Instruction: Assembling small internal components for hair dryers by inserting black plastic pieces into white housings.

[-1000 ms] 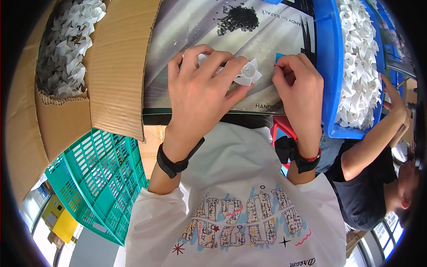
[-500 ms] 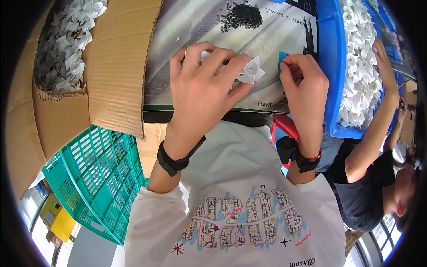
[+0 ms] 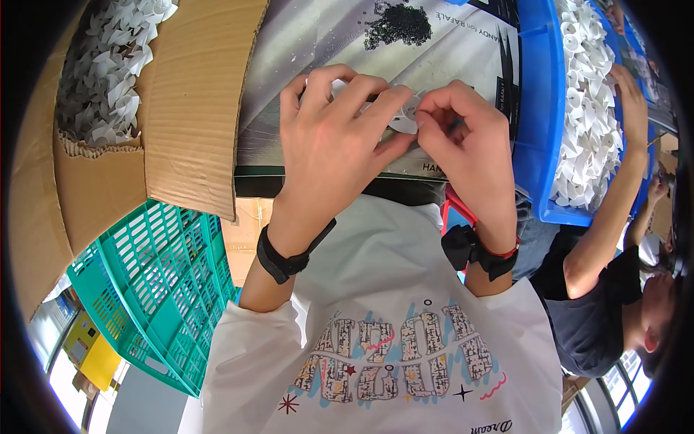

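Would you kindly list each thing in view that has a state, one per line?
left hand: closed on the white plastic part
right hand: pinching the same part
cardboard box: open, holding white parts
blue bin: heaped with white parts
green crate: contents unseen
black pellets: piled loose on the table

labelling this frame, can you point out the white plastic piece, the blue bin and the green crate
white plastic piece [image 3: 402,116], head view, on its flat part showing between the two hands
blue bin [image 3: 536,108], head view, on its near side wall
green crate [image 3: 163,289], head view, on its lattice side
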`<state>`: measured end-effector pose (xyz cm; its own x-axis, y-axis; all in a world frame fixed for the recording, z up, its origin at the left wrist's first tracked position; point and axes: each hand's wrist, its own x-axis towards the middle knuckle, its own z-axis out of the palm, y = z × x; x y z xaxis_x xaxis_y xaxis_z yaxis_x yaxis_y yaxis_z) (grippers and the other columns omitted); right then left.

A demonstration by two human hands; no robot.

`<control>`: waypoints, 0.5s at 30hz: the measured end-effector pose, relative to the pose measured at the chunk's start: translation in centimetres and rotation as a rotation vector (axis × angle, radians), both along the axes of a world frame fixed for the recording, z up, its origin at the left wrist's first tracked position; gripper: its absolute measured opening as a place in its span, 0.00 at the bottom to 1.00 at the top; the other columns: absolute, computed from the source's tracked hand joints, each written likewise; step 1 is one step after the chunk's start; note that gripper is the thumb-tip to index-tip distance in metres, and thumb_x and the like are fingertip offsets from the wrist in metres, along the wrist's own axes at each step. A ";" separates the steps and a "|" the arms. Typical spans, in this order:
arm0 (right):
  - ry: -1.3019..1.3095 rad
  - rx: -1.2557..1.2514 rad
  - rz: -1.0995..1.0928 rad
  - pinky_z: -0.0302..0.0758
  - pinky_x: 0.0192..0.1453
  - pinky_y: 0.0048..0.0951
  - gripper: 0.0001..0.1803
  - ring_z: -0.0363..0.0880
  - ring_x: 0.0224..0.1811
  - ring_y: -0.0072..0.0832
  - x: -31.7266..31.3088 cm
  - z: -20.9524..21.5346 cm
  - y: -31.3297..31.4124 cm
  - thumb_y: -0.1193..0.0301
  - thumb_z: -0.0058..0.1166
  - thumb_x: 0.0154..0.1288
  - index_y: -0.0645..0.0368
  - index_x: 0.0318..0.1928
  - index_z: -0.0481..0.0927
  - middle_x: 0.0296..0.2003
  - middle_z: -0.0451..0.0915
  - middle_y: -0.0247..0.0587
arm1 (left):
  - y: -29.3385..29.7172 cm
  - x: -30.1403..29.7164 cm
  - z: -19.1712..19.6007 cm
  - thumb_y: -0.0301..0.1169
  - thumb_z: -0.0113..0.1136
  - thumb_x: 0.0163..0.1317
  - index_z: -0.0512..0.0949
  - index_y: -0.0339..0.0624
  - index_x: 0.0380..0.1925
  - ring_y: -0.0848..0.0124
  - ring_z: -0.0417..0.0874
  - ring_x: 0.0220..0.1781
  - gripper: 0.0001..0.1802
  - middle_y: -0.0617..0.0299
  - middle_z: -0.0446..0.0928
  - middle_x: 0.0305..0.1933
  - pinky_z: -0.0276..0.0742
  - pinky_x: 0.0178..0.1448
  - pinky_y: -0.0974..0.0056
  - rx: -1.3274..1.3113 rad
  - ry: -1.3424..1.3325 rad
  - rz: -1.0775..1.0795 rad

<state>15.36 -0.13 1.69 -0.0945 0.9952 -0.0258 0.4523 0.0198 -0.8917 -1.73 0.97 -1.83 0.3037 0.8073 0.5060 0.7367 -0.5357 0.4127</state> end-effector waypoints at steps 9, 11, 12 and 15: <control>-0.211 0.126 0.019 0.69 0.28 0.22 0.04 0.72 0.25 0.18 -0.3 0.4 0.8 0.81 0.57 0.57 0.66 0.34 0.78 0.25 0.76 0.35 | 0.0 0.1 -0.2 0.38 0.76 0.37 0.82 0.55 0.39 0.67 0.74 0.49 0.23 0.76 0.78 0.40 0.67 0.55 0.53 0.005 0.002 0.002; -0.370 0.226 0.093 0.71 0.29 0.26 0.04 0.75 0.24 0.25 -0.1 0.8 1.0 0.81 0.58 0.55 0.66 0.33 0.78 0.24 0.75 0.38 | 0.0 0.2 -0.2 0.38 0.75 0.37 0.82 0.55 0.38 0.67 0.74 0.49 0.23 0.76 0.78 0.40 0.67 0.55 0.53 0.012 0.001 0.004; -0.373 0.226 0.091 0.71 0.29 0.26 0.04 0.75 0.24 0.25 -0.2 1.1 1.1 0.81 0.58 0.55 0.66 0.33 0.78 0.24 0.75 0.38 | 0.0 0.2 -0.3 0.38 0.75 0.37 0.82 0.55 0.38 0.67 0.74 0.49 0.23 0.76 0.78 0.40 0.67 0.55 0.53 0.013 -0.002 0.002; -0.497 0.242 0.141 0.73 0.30 0.30 0.04 0.77 0.25 0.34 -0.4 2.0 1.5 0.80 0.59 0.54 0.64 0.32 0.79 0.25 0.76 0.40 | 0.0 0.1 -0.1 0.37 0.75 0.37 0.82 0.55 0.38 0.67 0.74 0.49 0.22 0.76 0.78 0.40 0.67 0.55 0.53 0.006 -0.008 0.000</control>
